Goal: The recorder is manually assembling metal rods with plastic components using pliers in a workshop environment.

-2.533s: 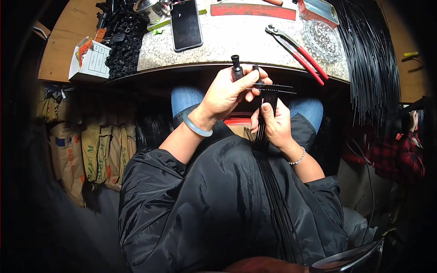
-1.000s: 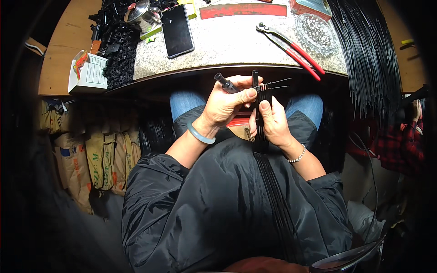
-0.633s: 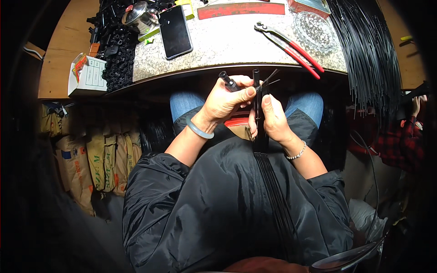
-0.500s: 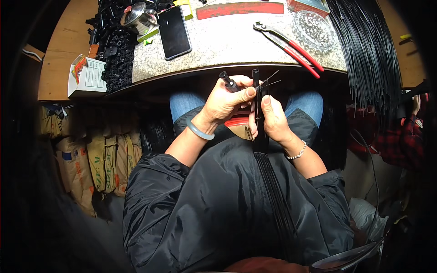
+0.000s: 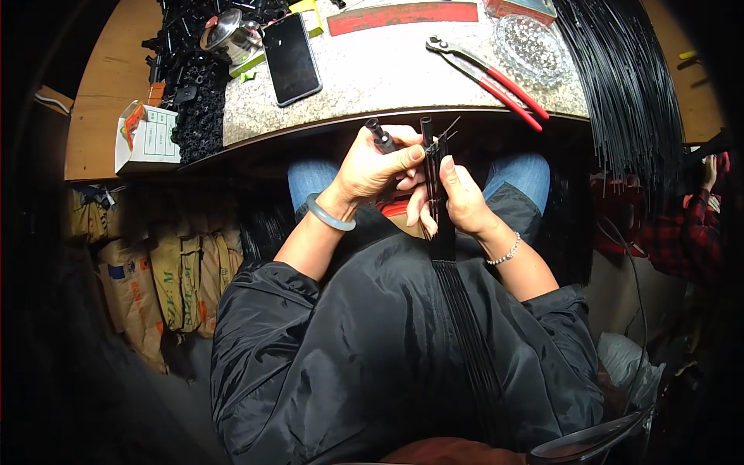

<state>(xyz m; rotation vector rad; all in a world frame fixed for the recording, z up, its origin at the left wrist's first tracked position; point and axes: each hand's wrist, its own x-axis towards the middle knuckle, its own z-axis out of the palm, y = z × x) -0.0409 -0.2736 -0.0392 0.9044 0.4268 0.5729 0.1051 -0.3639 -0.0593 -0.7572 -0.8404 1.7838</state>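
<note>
My left hand [image 5: 366, 169] wraps round a short, dark stepped cylinder [image 5: 375, 130] that juts up above the palm. With thumb and fingers it also pinches thin black ribs beside an upright black tube [image 5: 427, 129]. My right hand [image 5: 465, 203] grips the bundle of these ribs from the other side, its thumb pointing up. They look like part of an umbrella frame [image 5: 470, 333], whose long ribs run down over the black smock on my lap. A few loose rib ends [image 5: 451, 129] stick out to the upper right. The fingertips partly hide the joints.
On the worktop [image 5: 364, 85] lie red-handled pincers [image 5: 496, 81], a phone [image 5: 291, 59], a glass dish [image 5: 530, 51] and a red strip [image 5: 403, 17]. Black parts [image 5: 203, 116] pile up at left beside a white box [image 5: 149, 136]. Ribs [image 5: 632, 93] hang over the right edge. Another person's sleeve [image 5: 682, 240] shows far right.
Both hands have shifted slightly left with the ribs. The left fingers have moved a little around the ribs; both hands keep their hold.
</note>
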